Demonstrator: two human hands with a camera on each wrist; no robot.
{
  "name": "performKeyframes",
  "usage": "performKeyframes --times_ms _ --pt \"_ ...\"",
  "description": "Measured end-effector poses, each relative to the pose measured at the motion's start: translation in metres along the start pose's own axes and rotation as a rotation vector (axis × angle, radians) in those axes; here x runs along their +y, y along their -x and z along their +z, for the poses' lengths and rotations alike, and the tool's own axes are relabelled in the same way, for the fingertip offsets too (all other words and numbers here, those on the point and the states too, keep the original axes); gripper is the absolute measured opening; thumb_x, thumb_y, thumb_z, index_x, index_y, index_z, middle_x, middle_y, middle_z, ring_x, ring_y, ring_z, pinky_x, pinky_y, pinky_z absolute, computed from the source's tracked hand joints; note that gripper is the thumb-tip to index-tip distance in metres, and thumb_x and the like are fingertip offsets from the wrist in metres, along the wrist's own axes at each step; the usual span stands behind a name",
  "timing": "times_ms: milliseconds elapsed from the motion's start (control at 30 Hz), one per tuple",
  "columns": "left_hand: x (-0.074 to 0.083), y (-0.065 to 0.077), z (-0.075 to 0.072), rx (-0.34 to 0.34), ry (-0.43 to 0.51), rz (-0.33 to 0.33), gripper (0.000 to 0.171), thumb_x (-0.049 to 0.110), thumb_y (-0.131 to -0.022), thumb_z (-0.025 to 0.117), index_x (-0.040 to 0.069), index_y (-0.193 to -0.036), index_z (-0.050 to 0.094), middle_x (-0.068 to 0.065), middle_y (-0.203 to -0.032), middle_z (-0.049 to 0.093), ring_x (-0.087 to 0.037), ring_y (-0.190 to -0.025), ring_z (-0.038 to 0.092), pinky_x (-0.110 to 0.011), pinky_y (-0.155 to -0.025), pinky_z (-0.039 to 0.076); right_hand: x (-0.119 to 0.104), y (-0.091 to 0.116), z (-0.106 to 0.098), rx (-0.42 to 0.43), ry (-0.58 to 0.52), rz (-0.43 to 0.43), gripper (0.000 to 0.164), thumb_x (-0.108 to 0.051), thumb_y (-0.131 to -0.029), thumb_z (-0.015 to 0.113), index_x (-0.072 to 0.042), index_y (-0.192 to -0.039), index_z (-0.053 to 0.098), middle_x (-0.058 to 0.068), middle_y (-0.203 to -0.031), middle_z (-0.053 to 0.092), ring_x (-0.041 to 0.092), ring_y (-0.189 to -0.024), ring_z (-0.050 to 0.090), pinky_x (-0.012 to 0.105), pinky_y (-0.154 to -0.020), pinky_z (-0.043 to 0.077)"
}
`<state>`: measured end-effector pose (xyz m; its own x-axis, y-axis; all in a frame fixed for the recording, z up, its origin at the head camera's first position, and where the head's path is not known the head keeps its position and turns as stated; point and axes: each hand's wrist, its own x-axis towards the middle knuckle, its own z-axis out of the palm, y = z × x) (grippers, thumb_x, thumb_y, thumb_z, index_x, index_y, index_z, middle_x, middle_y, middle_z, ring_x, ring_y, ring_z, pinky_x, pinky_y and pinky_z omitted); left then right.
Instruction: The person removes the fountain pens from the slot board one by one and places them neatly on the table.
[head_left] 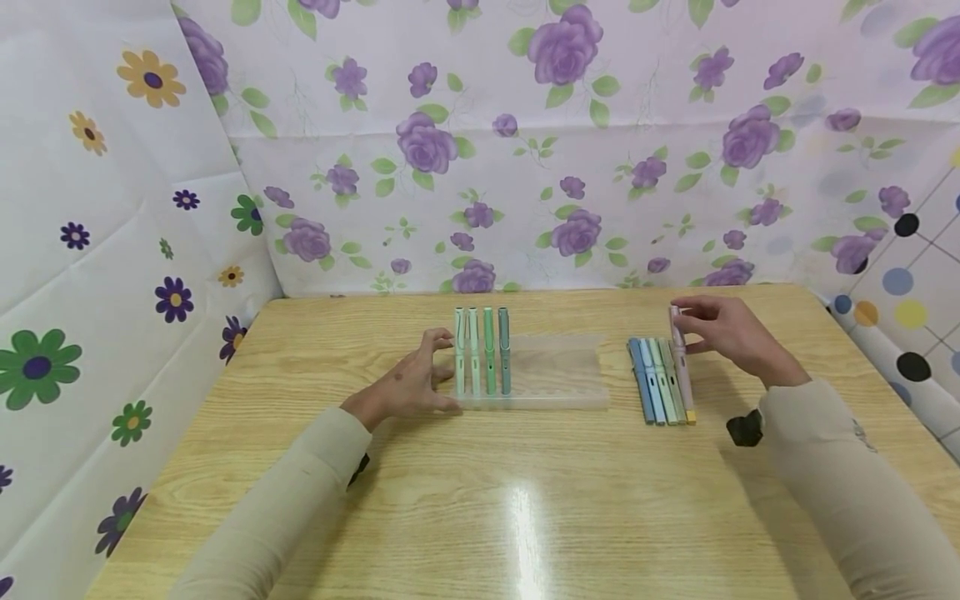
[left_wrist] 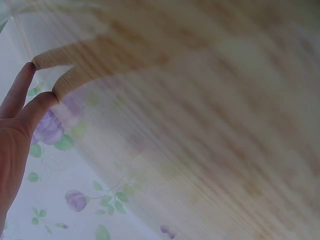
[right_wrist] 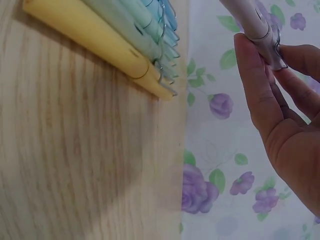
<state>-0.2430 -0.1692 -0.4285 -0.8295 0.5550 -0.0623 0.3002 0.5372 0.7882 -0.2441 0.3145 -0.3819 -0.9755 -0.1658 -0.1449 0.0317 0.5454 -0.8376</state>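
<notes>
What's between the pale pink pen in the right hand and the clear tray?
In the head view, a row of blue and green pens, then a narrow bare strip of wooden tabletop.

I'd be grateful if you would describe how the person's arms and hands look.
The left sleeve and right sleeve are long, pale beige fabric, cuffed at the wrist. The left hand and right hand wear no gloves. A small black object shows by each cuff.

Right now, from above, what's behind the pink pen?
In the head view, a yellow pen: only its end shows below the pink pen in the right hand; the rest is covered. The right wrist view shows more.
</notes>
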Motion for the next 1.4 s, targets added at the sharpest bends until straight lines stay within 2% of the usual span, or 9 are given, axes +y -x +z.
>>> performKeyframes --times_ms 133,333,533,600,867,1100,1400 --pt "0.0 0.0 0.0 0.003 -0.002 0.001 0.099 0.017 -0.079 0.088 0.021 -0.145 0.015 -0.017 -0.16 0.022 -0.035 -0.129 0.053 -0.051 -0.101 0.047 0.005 0.0 -0.002 -0.003 0.007 0.016 0.058 -0.031 -0.106 0.053 0.003 -0.15 0.037 0.027 -0.138 0.048 0.029 -0.114 0.058 0.044 -0.088 0.056" --pt "0.001 0.001 0.0 0.001 -0.008 -0.004 0.1 0.016 -0.079 0.088 0.022 -0.145 0.014 -0.016 -0.16 0.022 -0.035 -0.129 0.054 -0.051 -0.1 0.047 0.012 0.002 -0.006 -0.009 -0.008 0.035 0.059 -0.03 -0.105 0.054 0.004 -0.15 0.036 0.028 -0.139 0.047 0.017 -0.105 0.062 0.042 -0.087 0.056" --pt "0.002 0.001 0.0 -0.003 -0.011 0.008 0.099 0.013 -0.08 0.087 0.019 -0.146 0.013 -0.019 -0.159 0.022 -0.037 -0.129 0.053 -0.051 -0.101 0.046 0.02 0.001 -0.008 -0.025 -0.015 0.058 0.059 -0.028 -0.106 0.052 0.005 -0.152 0.033 0.03 -0.142 0.044 0.033 -0.116 0.059 0.045 -0.089 0.055" --pt "0.002 0.001 0.0 -0.002 -0.014 0.005 0.099 0.013 -0.08 0.087 0.02 -0.145 0.013 -0.019 -0.159 0.023 -0.036 -0.129 0.053 -0.051 -0.102 0.046 0.023 0.001 -0.008 -0.026 -0.016 0.065 0.059 -0.028 -0.106 0.051 0.005 -0.152 0.033 0.03 -0.141 0.044 0.034 -0.115 0.06 0.045 -0.089 0.055" --pt "0.001 0.001 0.0 -0.002 -0.013 -0.004 0.099 0.014 -0.079 0.087 0.021 -0.145 0.014 -0.017 -0.16 0.022 -0.035 -0.129 0.053 -0.052 -0.103 0.044 0.035 -0.001 -0.008 -0.04 -0.042 0.101 0.057 -0.024 -0.107 0.051 0.007 -0.151 0.032 0.032 -0.138 0.044 0.032 -0.112 0.062 0.042 -0.087 0.057" --pt "0.002 0.001 0.0 -0.001 -0.005 -0.007 0.099 0.014 -0.079 0.087 0.021 -0.145 0.014 -0.016 -0.16 0.022 -0.035 -0.13 0.053 -0.052 -0.103 0.044 0.042 -0.004 -0.007 -0.051 -0.023 0.13 0.055 -0.02 -0.107 0.048 0.01 -0.15 0.031 0.035 -0.139 0.043 0.028 -0.108 0.064 0.039 -0.085 0.057" --pt "0.003 0.001 0.0 -0.001 -0.011 -0.016 0.099 0.014 -0.079 0.087 0.021 -0.145 0.014 -0.016 -0.16 0.022 -0.035 -0.13 0.053 -0.051 -0.104 0.044 0.047 -0.008 -0.005 -0.041 0.04 0.169 0.056 -0.021 -0.106 0.05 0.013 -0.147 0.034 0.03 -0.126 0.056 0.02 -0.097 0.064 0.037 -0.079 0.059"
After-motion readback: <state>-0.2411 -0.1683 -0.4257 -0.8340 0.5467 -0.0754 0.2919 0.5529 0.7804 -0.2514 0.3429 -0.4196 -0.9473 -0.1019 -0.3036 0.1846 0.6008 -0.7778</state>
